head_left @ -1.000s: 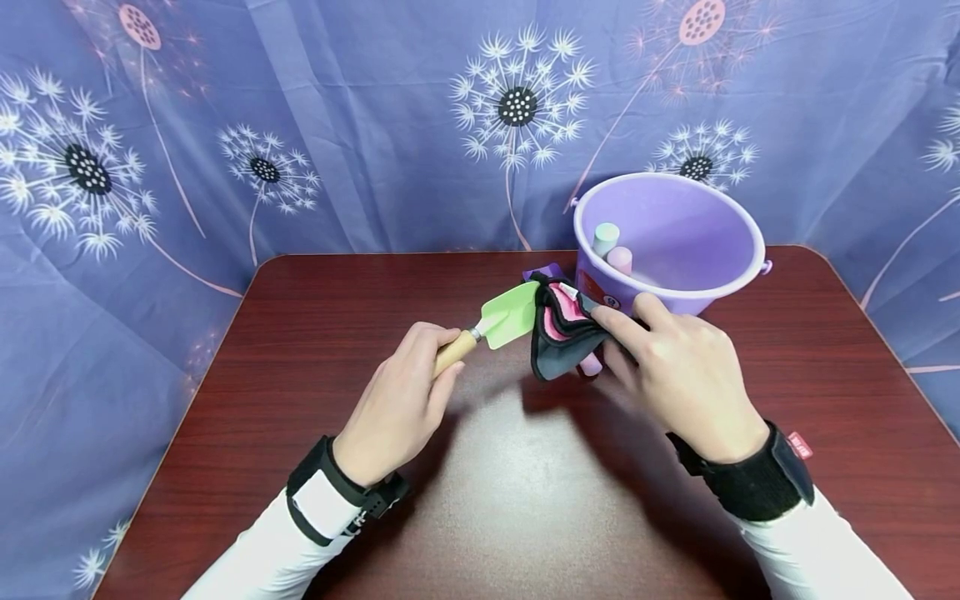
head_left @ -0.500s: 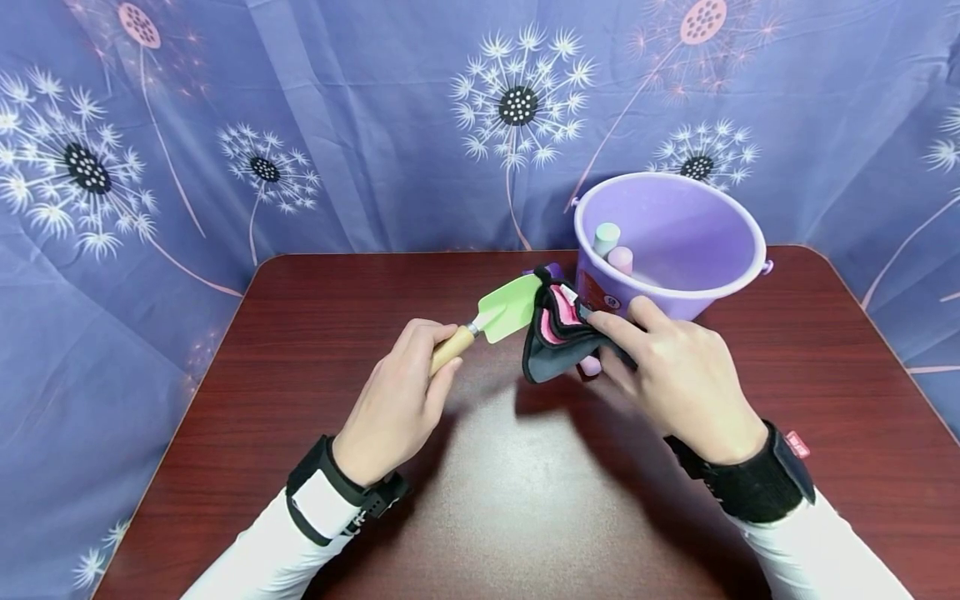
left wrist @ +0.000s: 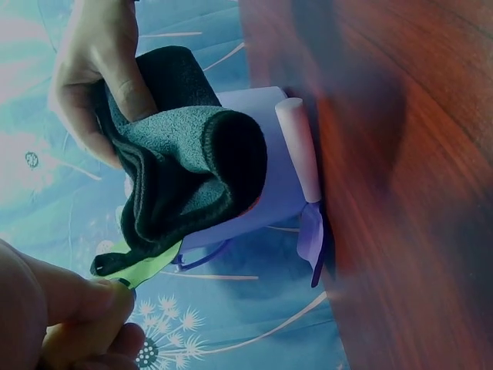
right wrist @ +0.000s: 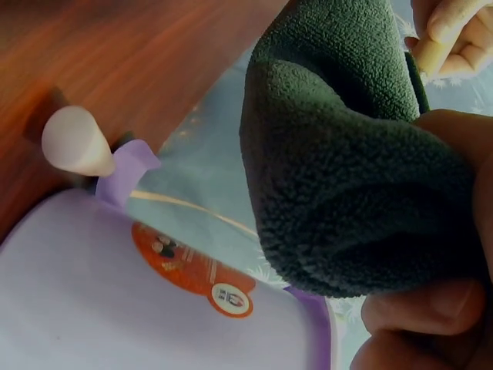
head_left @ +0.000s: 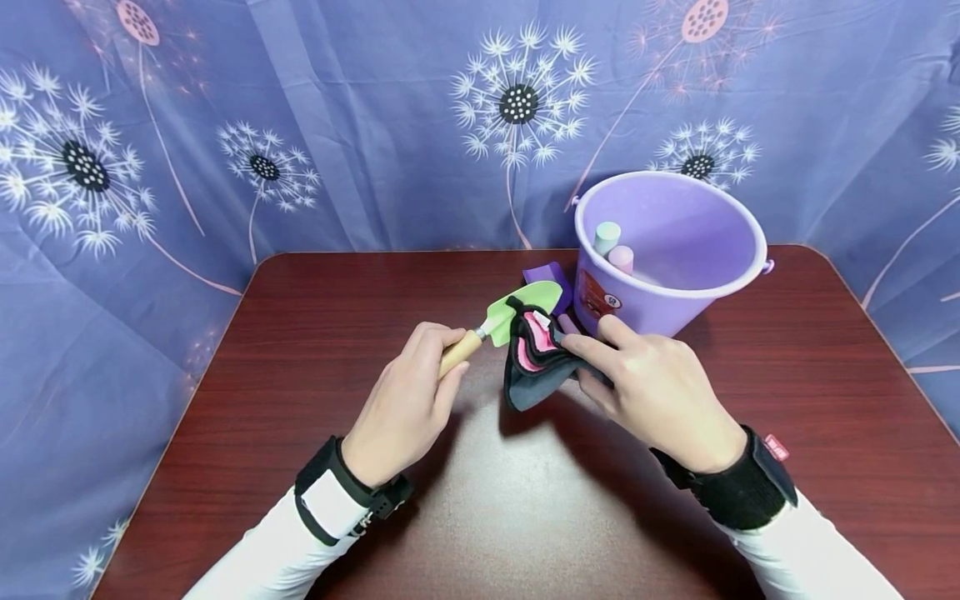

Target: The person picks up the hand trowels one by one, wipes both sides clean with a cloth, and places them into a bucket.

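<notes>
My left hand [head_left: 405, 400] grips the light wooden handle of a small garden trowel [head_left: 545, 293] with a green blade. A folded cloth [head_left: 536, 385], grey with black edging and pink inner layers, is pinched between the fingers and thumb of my right hand [head_left: 660, 387]. The cloth overlaps the lower part of the blade in the head view, and its black corner tab lies across the green. In the left wrist view the cloth [left wrist: 173, 146] hides much of the blade. The right wrist view shows the fuzzy grey cloth [right wrist: 347, 177] bunched in my fingers.
A purple bucket [head_left: 648, 312] stands at the back right, with a mint handle [head_left: 606, 238] and a pink handle [head_left: 620, 259] inside. Against its left side lies a purple-bladed tool [left wrist: 310, 235] with a pink handle [left wrist: 299, 146]. A dandelion-patterned curtain [head_left: 375, 125] hangs behind the table.
My right hand has drawn the cloth left and toward me, across the trowel's blade. The blade tip now shows beyond the cloth, and more of the purple tool is visible. The left hand has barely moved.
</notes>
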Demonstrator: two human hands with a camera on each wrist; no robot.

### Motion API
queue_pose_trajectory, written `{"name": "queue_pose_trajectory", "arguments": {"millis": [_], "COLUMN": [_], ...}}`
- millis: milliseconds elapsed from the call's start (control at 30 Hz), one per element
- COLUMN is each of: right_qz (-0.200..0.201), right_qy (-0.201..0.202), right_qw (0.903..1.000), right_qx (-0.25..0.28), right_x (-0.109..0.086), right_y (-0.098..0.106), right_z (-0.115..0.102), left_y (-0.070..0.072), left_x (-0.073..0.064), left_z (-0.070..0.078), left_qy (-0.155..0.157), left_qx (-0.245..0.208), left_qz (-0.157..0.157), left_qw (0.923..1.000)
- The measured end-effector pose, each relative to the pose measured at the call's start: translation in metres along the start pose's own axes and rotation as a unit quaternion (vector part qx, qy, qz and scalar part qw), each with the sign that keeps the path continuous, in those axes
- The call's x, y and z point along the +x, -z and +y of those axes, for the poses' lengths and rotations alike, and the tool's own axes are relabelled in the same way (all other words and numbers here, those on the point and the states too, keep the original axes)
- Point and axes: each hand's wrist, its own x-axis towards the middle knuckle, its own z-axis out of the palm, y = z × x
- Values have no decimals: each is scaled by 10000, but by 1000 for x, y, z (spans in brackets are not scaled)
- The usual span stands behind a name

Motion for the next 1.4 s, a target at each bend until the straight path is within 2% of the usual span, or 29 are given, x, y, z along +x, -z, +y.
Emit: {"name": "queue_pose_trajectory", "arguments": {"millis": [400,733,900,1233,1400], "right_qz": [-236,-271,-256,379,568], "right_qy": [197,463,536,684,591], "right_qw": [9994,9986,9982,9968,9962], "right_qx": [159,14,-115,-178,-288], "right_x": [0,2,2,16,19], "right_y": [-3,-2,0,21,28], "right_z": [-8,-12,-13,-23,-25], "left_y": [-1,-1,-2,-5,-6], "left_x": [0,0,0,-3,-5], "left_z": [2,4,4,2,1], "left_qy": [-28,-99,-245,-469,-522], "left_qx": [-42,42,189,563,694], "left_qz": [-60,-214,-325,-587,-664], "left_qw": [10000,9997,9990,9956,9940]}}
